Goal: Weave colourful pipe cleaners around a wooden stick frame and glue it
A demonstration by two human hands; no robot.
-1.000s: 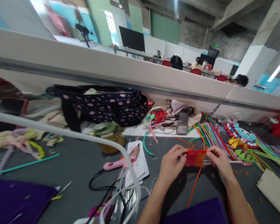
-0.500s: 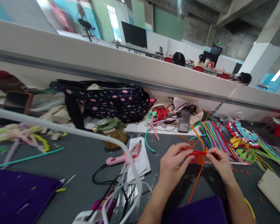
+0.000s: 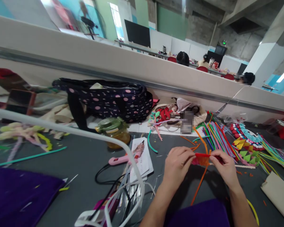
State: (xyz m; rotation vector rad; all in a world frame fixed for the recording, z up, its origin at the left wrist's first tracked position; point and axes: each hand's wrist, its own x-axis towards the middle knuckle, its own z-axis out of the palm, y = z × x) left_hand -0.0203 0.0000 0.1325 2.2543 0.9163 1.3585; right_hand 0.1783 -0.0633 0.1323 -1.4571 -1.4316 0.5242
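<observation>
Between my two hands, at the right of the head view, hangs a red and orange woven piece [image 3: 202, 159] made of fuzzy strips. My left hand [image 3: 178, 162] pinches its left end with fingers closed. The right end is pinched between the thumb and fingers of my right hand [image 3: 223, 162]. A long orange strip [image 3: 199, 186] runs down from the piece, and another [image 3: 201, 138] reaches up behind it. The fingertips hide parts of both ends.
Bundled coloured pipe cleaners [image 3: 218, 137] lie behind my right hand. A glass jar [image 3: 115, 132], a pink tool [image 3: 119, 160] and white papers [image 3: 142, 157] stand or lie leftward. A white tube [image 3: 80, 127] arches across the left. A patterned bag [image 3: 109, 99] rests against the partition.
The fingers of my left hand have drawn closer together on the woven piece, whose red edge now shows more plainly. The camera view has shifted slightly.
</observation>
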